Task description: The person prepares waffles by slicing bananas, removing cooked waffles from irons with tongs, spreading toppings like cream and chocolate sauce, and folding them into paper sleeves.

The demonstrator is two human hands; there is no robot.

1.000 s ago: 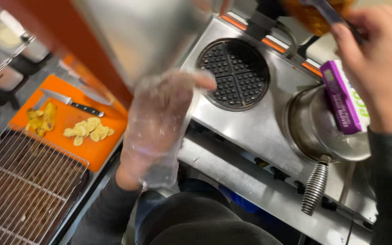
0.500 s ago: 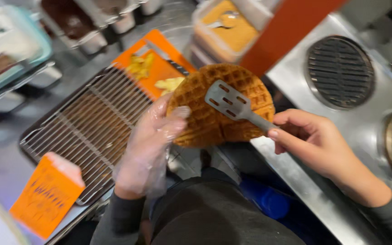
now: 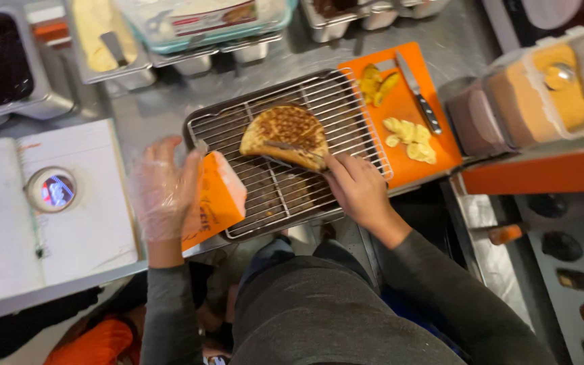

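Folded waffle (image 3: 285, 135) on the wire rack (image 3: 346, 101), steadied by the bare right hand (image 3: 358, 189) gripping a spatula (image 3: 292, 150); the gloved left hand (image 3: 162, 192) holds an orange paper sleeve (image 3: 216, 199), best kept open beside it.

- Your head cam is looking pretty much straight down over your own torso at the counter.
- It's sitting close, with the wire rack (image 3: 285, 155) mid-frame and both hands in view.
- You're only running one view, so nothing's overlapping.
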